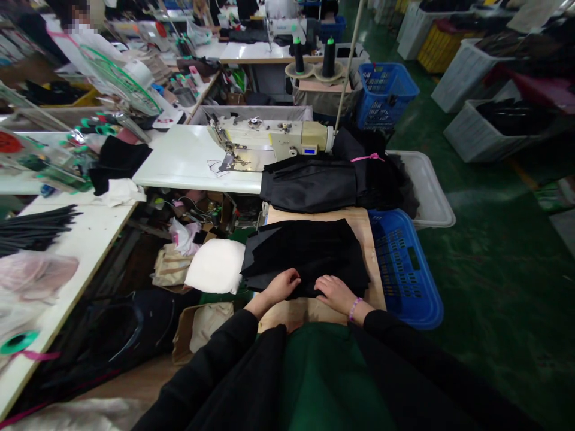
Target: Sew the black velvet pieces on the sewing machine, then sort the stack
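A stack of black fabric pieces (314,248) lies on a light wooden board (375,257) in front of me. My left hand (282,286) is at the near edge of the stack, its fingers bent and closed on the black fabric. Close by to the right, my right hand (336,293) curls its fingers over the same edge, with a beaded bracelet at the wrist. What lies under both palms is hidden. Beyond the stack, a second pile of dark fabric (309,185) rests beside the sewing machine (278,137).
A blue basket (426,299) stands right of the board, with a pale grey bin (438,197) behind it. A white cushion (215,266) sits at the board's left. A pink tie (368,157) binds a black bundle. Another table (90,233) runs along the left.
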Motion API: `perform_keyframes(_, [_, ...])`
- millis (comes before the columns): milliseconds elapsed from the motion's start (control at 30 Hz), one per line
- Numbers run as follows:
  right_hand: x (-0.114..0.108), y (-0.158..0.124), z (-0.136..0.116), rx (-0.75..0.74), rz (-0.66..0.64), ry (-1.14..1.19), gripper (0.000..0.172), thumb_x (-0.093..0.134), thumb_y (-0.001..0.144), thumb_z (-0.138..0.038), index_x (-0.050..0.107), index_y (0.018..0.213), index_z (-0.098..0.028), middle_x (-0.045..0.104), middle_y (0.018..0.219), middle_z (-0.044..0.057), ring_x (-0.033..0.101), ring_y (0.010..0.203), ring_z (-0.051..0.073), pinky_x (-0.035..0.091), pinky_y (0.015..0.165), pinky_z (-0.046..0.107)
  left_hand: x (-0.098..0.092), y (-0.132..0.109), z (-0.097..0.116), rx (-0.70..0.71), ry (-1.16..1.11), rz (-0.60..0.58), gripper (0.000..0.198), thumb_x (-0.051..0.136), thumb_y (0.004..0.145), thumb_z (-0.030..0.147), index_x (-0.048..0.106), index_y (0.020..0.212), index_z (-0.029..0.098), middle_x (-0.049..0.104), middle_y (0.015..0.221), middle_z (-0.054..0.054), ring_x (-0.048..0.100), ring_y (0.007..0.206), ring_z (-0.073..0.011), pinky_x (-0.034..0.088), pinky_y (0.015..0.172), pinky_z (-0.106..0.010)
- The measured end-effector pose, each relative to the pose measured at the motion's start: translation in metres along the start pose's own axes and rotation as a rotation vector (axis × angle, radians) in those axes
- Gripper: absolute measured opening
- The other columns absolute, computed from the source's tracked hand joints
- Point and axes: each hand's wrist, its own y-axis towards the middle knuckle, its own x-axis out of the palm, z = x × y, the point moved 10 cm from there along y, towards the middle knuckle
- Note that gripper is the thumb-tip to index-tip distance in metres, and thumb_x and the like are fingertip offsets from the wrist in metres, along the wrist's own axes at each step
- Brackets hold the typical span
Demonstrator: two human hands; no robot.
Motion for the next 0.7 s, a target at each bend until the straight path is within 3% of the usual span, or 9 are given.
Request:
perform_keyframes(67, [0.004, 0.002, 0.004, 0.009, -0.01, -0.008, 0.005, 0.068, 0.089, -0.024, 0.065, 0.09, -0.019, 0.068, 0.091, 0.006, 0.06, 0.09, 0.022, 0.047, 0.078, 0.034, 0.001, -0.003, 0.003, 0.017, 0.004, 0.001, 0.017, 0.062, 0.077, 0.016, 0.065, 0.093, 0.018, 0.069, 0.09, -0.004, 0.063, 0.082, -0.0189, 0.05, 0.077, -0.029])
perform_keyframes(133, [0.007, 0.004, 0.007, 0.01, -0.025, -0.011, 0.007, 0.063, 0.092, -0.023, 0.067, 0.087, -0.018, 0.068, 0.089, 0.006, 0.061, 0.087, 0.021, 0.047, 0.077, 0.032, 0.004, -0.006, 0.007, 0.036, 0.003, -0.005, 0.025, 0.065, 0.07, 0.01, 0.065, 0.093, 0.019, 0.068, 0.094, -0.004, 0.063, 0.086, -0.0204, 0.049, 0.081, -0.031])
perform_keyframes(233, [0.009, 0.006, 0.006, -0.02, -0.066, -0.007, 0.006, 0.063, 0.092, -0.021, 0.068, 0.092, -0.018, 0.069, 0.09, 0.006, 0.062, 0.088, 0.021, 0.048, 0.077, 0.032, 0.003, -0.006, 0.011, 0.048, -0.016, 0.001, 0.018, 0.061, 0.073, 0.009, 0.065, 0.088, 0.019, 0.068, 0.092, -0.005, 0.063, 0.089, -0.0208, 0.049, 0.084, -0.031])
perform_keyframes(367, [0.01, 0.004, 0.002, -0.036, -0.097, 0.011, 0.021, 0.063, 0.087, -0.013, 0.065, 0.108, -0.016, 0.068, 0.102, 0.01, 0.061, 0.096, 0.023, 0.049, 0.08, 0.033, -0.008, -0.001, 0.01, 0.03, -0.056, 0.067, 0.017, 0.055, 0.08, 0.01, 0.062, 0.092, 0.02, 0.066, 0.087, -0.002, 0.062, 0.083, -0.0176, 0.049, 0.081, -0.03])
perform_keyframes(500, [0.007, 0.004, 0.009, 0.026, -0.082, 0.063, 0.013, 0.059, 0.089, -0.012, 0.067, 0.097, -0.017, 0.069, 0.093, 0.008, 0.063, 0.091, 0.022, 0.05, 0.082, 0.033, -0.013, 0.001, 0.006, 0.024, -0.08, 0.082, 0.026, 0.046, 0.076, 0.001, 0.061, 0.086, 0.02, 0.062, 0.078, 0.001, 0.059, 0.074, -0.0149, 0.048, 0.074, -0.026])
perform_keyframes(600, [0.002, 0.005, 0.019, 0.087, -0.046, 0.118, 0.012, 0.06, 0.089, -0.014, 0.068, 0.096, -0.019, 0.071, 0.093, 0.006, 0.065, 0.089, 0.019, 0.05, 0.082, 0.031, -0.009, 0.0, 0.006, 0.058, -0.089, 0.037, 0.032, 0.042, 0.069, -0.004, 0.063, 0.075, 0.019, 0.064, 0.077, 0.001, 0.061, 0.076, -0.0145, 0.049, 0.079, -0.026])
perform_keyframes(700, [-0.003, 0.006, 0.024, 0.119, -0.018, 0.165, 0.01, 0.064, 0.088, -0.016, 0.069, 0.096, -0.02, 0.072, 0.094, 0.004, 0.066, 0.091, 0.018, 0.05, 0.082, 0.029, -0.005, -0.002, 0.009, 0.097, -0.087, 0.017, 0.034, 0.043, 0.071, -0.004, 0.068, 0.077, 0.019, 0.067, 0.085, -0.002, 0.063, 0.085, -0.0159, 0.048, 0.087, -0.028])
